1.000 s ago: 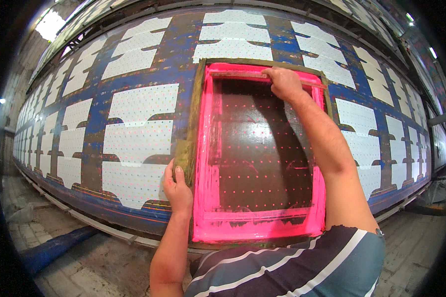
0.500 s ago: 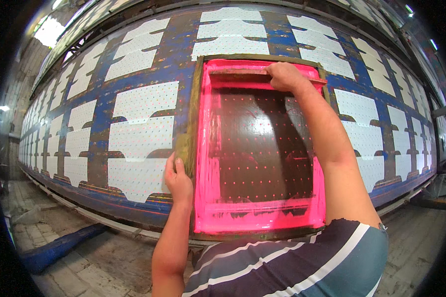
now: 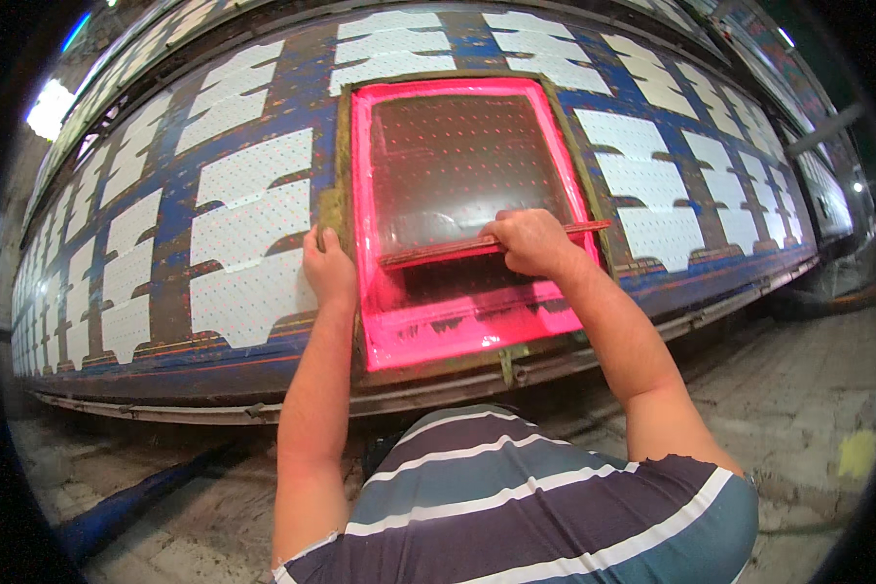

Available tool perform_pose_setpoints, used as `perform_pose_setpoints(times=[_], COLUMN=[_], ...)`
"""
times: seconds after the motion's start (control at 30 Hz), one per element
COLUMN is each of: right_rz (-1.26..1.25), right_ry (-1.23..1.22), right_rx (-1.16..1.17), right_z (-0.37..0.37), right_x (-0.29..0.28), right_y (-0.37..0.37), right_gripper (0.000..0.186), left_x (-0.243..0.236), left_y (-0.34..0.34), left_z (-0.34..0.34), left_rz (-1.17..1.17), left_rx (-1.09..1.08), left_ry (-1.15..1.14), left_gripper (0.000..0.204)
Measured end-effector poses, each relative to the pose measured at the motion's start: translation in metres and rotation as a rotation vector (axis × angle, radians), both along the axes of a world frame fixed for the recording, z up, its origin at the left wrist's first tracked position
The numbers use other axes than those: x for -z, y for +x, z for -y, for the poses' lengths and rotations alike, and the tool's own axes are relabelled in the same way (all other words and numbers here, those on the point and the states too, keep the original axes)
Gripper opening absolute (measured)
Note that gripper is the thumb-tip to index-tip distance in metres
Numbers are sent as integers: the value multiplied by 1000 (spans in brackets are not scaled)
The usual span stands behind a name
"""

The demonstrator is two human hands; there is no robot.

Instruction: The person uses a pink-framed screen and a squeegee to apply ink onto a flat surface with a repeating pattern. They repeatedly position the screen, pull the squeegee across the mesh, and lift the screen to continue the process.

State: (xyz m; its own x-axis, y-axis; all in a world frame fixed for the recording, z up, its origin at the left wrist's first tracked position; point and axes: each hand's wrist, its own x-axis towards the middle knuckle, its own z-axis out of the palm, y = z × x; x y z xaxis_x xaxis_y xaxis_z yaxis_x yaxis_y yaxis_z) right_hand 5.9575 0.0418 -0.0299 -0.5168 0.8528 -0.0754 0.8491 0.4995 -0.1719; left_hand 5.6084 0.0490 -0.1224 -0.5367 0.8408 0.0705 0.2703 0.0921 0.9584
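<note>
Both of my hands are on the one printing screen in front of me. My right hand [image 3: 528, 241] is closed around a squeegee [image 3: 477, 246], a single long reddish blade lying almost level across the mesh, running from left of that hand out past it to the right. My left hand [image 3: 327, 268] is curled over the left rail of the screen frame [image 3: 345, 146], fingers gripping the wooden edge.

One screen [image 3: 457, 165], one squeegee, two hands. The screen has a wide pink border on all four sides and a darker, dotted mesh in the middle. Pink ink [image 3: 457, 326] lies pooled along the near border, just below my right hand, and the mesh above the blade looks glossy.

Under the screen runs a long blue worktop [image 3: 170, 219], sloping away to my left and to my right. White cut pieces [image 3: 248, 292] lie on it in rows; I count several on either side of the frame, too many farther off to count surely. The nearest ones sit just beside my left hand, and another set just beyond my right hand.

The worktop's near edge [image 3: 263, 414] passes below both wrists, with a rail along it. Between that edge and my striped shirt [image 3: 516, 506] there is open paved floor [image 3: 798, 370], widest to the right of my right arm.
</note>
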Motion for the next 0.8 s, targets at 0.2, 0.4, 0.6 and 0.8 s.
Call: perform_pose_setpoints(times=[0.2, 0.4, 0.6, 0.8], right_rz=[-60, -97, -268, -492], right_ry=[37, 222, 156, 70], right_rx=[24, -14, -83, -207], right_z=[111, 159, 182, 182], right_x=[6, 17, 23, 34], right_y=[-2, -3, 19, 71], right_gripper=[31, 22, 59, 53], left_x=[3, 3, 2, 8], left_y=[-1, -2, -6, -9], left_z=[-3, -5, -5, -6], left_rz=[-84, -94, -64, 26], left_rx=[-25, 2, -4, -18], left_ry=[-14, -41, -129, -51], left_gripper=[51, 57, 46, 35])
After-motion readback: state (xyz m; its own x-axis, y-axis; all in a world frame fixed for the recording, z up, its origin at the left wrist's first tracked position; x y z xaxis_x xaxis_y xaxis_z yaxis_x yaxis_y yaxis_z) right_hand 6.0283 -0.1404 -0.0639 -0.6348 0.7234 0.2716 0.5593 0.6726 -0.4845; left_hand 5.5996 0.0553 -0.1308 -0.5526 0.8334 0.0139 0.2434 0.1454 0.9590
